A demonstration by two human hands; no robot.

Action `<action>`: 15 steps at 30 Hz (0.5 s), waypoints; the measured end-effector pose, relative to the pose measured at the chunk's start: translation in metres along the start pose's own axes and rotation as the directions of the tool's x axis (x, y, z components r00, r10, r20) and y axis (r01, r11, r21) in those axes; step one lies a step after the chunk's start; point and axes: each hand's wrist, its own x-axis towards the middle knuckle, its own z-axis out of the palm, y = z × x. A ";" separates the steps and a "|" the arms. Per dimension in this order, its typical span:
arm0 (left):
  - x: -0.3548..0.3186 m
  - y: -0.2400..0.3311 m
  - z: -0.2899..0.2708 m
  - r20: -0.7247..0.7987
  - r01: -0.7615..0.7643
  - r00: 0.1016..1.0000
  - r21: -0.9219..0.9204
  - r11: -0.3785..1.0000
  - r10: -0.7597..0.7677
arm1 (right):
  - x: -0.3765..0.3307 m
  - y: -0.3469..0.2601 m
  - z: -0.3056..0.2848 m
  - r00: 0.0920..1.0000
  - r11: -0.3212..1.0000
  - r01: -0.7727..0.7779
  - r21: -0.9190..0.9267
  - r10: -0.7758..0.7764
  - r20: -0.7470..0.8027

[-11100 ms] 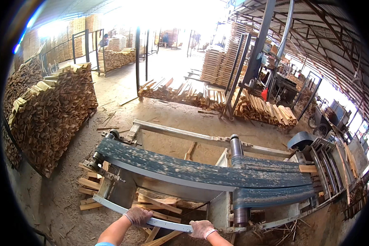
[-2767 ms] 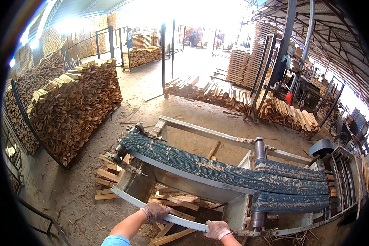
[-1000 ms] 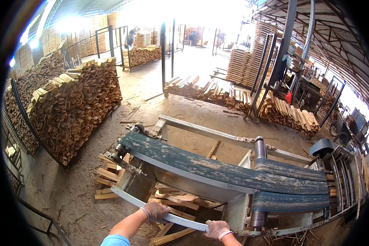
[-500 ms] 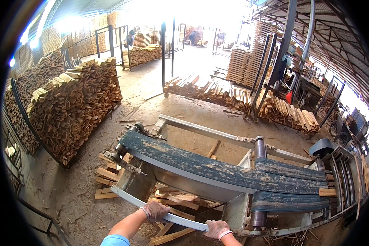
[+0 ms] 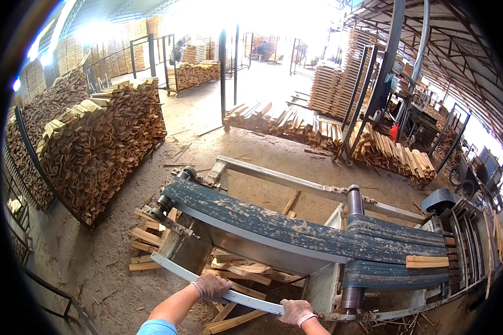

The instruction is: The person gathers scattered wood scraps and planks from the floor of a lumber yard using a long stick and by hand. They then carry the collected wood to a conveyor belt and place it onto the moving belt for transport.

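Observation:
My left hand (image 5: 209, 286), in a knit work glove, rests on the pale metal front rail (image 5: 176, 270) of a conveyor frame. My right hand (image 5: 296, 311), gloved the same way, grips that rail further right. Behind the rail runs a dark blue-green conveyor belt (image 5: 274, 226), dusted with sawdust. A short wooden board (image 5: 427, 261) lies on the belt's right section, near the machine. Cut wood pieces (image 5: 240, 268) lie in the bin below the belt, just beyond my hands.
A tall stack of split wood (image 5: 100, 145) in a metal rack stands left. Loose boards (image 5: 145, 251) lie on the dirt floor by the belt's left roller. More lumber piles (image 5: 385, 151) and machinery (image 5: 464, 223) fill the back and right.
A wooden board has come further onto the right section of the belt from the machine side. Both hands have stayed on the rail.

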 end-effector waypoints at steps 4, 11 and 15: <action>-0.001 -0.001 0.000 -0.008 -0.008 1.000 -0.001 1.000 0.008 | 0.001 -0.001 0.000 1.000 1.000 -0.007 0.003 0.007 0.005; 0.001 -0.003 0.006 -0.005 0.000 1.000 0.005 1.000 0.000 | -0.002 -0.003 -0.002 1.000 1.000 -0.011 0.001 0.011 -0.012; 0.001 -0.002 0.003 -0.007 -0.010 1.000 0.013 1.000 0.010 | -0.002 -0.004 -0.003 1.000 1.000 -0.014 0.007 0.014 -0.002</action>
